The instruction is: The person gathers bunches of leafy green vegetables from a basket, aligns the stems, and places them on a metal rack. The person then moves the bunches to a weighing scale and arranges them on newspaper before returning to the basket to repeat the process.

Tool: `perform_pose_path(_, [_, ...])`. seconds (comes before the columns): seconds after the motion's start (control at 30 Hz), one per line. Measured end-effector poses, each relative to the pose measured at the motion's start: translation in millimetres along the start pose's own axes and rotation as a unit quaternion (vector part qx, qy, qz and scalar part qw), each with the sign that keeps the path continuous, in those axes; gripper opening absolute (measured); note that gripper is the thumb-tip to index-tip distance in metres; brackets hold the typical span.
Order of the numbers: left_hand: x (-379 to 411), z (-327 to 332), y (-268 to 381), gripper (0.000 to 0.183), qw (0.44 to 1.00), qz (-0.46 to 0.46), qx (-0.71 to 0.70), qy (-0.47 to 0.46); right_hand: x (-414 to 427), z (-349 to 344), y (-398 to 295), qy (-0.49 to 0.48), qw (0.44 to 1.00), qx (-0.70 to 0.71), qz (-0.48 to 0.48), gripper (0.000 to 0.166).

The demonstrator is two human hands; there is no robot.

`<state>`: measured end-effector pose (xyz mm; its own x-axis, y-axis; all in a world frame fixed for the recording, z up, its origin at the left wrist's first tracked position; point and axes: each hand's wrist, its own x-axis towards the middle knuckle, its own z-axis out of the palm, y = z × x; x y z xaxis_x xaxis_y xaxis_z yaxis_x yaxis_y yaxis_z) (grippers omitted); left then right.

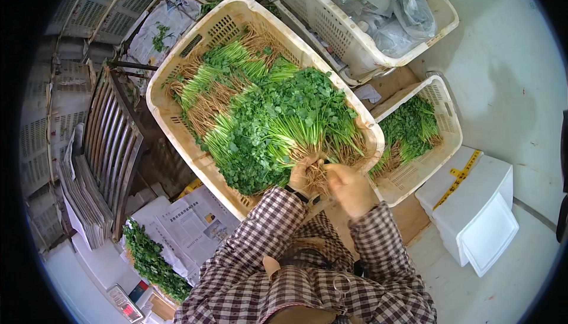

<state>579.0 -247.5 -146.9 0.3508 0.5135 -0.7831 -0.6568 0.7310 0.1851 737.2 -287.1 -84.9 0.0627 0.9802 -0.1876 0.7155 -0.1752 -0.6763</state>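
Note:
My left hand is closed around the root end of a bunch of leafy green herbs, which looks like cilantro or young celery. The leaves of the bunch fan out away from me over the near right part of a large cream plastic crate. Against the right side of the same brown roots is my right hand, its fingers bent and slightly blurred; whether it grips a root or a tie cannot be made out. More bunches lie in rows inside the crate, roots and stems side by side.
Right of the big crate stands a smaller crate with more herbs, beside white foam boxes. A crate of plastic bags is at the top. At left are a metal rack, stacked newspapers, herbs on newspaper and a scale.

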Motion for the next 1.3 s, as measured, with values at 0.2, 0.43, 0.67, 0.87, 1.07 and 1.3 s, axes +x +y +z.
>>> perform_pose_path(0.2, [-20, 26, 21, 0.013, 0.999, 0.012, 0.024, 0.043, 69, 0, -7, -0.215, 0.945, -0.061, 0.238, 0.051])
perform_pose_path(0.43, [-17, -13, 19, 0.031, 0.994, -0.001, 0.09, 0.06, 56, 56, 0, -0.188, 0.964, -0.135, 0.13, 0.029])
perform_pose_path(0.67, [-2, -15, 11, 0.051, 0.963, -0.021, 0.267, 0.04, 56, 68, -4, -0.238, 0.932, -0.244, 0.122, 0.018])
perform_pose_path(0.87, [31, -49, -22, 0.044, 0.993, 0.038, -0.001, -0.114, 55, 57, -27, -0.261, 0.908, -0.281, 0.171, 0.015])
perform_pose_path(1.07, [19, -22, -5, 0.028, 0.996, 0.014, -0.062, -0.059, 42, 0, -39, -0.398, 0.888, -0.188, 0.129, 0.028])
perform_pose_path(1.3, [-9, -18, 12, 0.028, 0.995, 0.067, -0.003, -0.075, 124, 24, 30, -0.225, 0.943, 0.096, 0.226, 0.042])
